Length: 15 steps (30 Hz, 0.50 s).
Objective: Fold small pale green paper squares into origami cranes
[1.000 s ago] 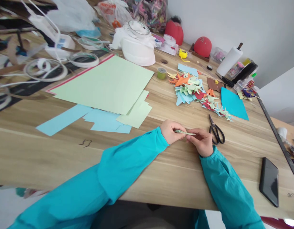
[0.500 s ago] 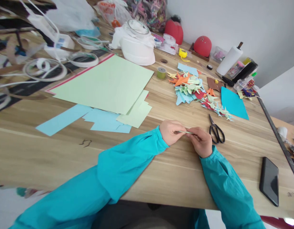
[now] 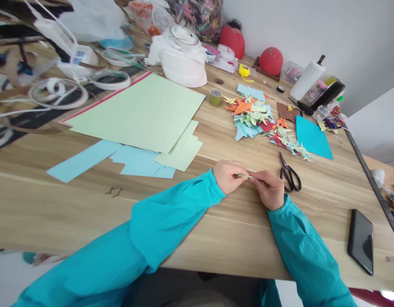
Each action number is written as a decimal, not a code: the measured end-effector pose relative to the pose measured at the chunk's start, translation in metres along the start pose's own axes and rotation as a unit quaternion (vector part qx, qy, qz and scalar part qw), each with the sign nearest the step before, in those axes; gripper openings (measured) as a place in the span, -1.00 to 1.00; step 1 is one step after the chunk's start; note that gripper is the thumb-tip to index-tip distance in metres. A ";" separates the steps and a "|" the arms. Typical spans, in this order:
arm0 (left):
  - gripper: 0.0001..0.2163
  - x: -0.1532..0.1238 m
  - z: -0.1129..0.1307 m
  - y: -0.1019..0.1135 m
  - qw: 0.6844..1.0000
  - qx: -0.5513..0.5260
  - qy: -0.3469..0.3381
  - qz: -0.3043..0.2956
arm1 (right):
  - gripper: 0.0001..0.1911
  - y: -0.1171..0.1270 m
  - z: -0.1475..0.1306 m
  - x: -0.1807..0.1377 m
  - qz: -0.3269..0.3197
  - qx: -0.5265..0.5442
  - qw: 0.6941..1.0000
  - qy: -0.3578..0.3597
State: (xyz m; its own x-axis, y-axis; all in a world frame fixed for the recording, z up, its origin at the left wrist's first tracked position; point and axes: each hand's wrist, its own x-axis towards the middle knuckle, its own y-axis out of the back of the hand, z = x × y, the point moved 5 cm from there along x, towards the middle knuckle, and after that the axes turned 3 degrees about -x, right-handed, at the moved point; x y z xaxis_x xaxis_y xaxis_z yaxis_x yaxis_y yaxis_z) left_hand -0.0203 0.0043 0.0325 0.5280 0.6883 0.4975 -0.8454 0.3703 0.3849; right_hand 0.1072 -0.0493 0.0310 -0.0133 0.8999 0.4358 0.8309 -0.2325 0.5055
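Note:
My left hand (image 3: 229, 177) and my right hand (image 3: 267, 187) meet above the wooden table near its front edge. Between their fingertips they pinch a small folded piece of paper (image 3: 244, 176), pale green and seen nearly edge-on. Most of it is hidden by the fingers. Black-handled scissors (image 3: 290, 174) lie just right of my right hand, blades pointing away. Beyond my hands is a heap of folded paper stars (image 3: 252, 114) in orange, green, blue and red. Left of my left hand, pale green paper scraps (image 3: 183, 154) and light blue paper pieces (image 3: 141, 161) lie flat.
A large pale green sheet (image 3: 142, 111) covers the table's left middle. A thread spool (image 3: 215, 97) stands behind my hands. At right are a turquoise sheet (image 3: 313, 136) and a phone (image 3: 360, 241). Coiled white cables (image 3: 57, 94), a white bundle (image 3: 183, 64) and a tape measure (image 3: 244, 70) sit farther back.
The paper between my fingertips has tilted slightly and shows a thinner edge. Both hands keep nearly the same place and grip.

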 end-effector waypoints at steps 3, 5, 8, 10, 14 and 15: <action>-0.90 0.000 0.001 0.000 1.000 -0.016 0.002 0.008 | -0.85 0.000 0.003 0.000 0.002 0.032 0.999 -0.022; -0.90 0.000 0.000 0.001 0.999 -0.027 0.015 0.010 | -0.88 0.000 0.004 0.000 0.000 0.045 0.998 -0.034; -0.91 0.000 -0.001 0.001 0.999 -0.043 0.030 -0.002 | -0.91 0.000 0.005 0.000 -0.006 0.053 0.998 -0.043; -0.91 0.001 0.000 0.001 0.998 -0.057 0.020 -0.019 | -0.92 0.000 0.005 0.000 -0.010 0.059 0.997 -0.045; -0.92 0.004 0.001 0.003 0.996 -0.076 -0.006 -0.037 | -0.93 0.000 0.004 0.001 -0.013 0.076 0.996 -0.047; -0.92 0.004 0.001 0.004 0.996 -0.080 -0.010 -0.037 | -0.93 0.000 0.004 0.001 -0.011 0.079 0.996 -0.050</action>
State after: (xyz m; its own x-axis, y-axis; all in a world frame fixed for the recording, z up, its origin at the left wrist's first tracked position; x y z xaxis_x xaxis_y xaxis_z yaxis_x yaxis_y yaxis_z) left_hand -0.0214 0.0079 0.0364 0.5899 0.6434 0.4880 -0.8051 0.5151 0.2941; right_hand 0.1092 -0.0465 0.0287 0.0156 0.9383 0.3454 0.9086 -0.1575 0.3869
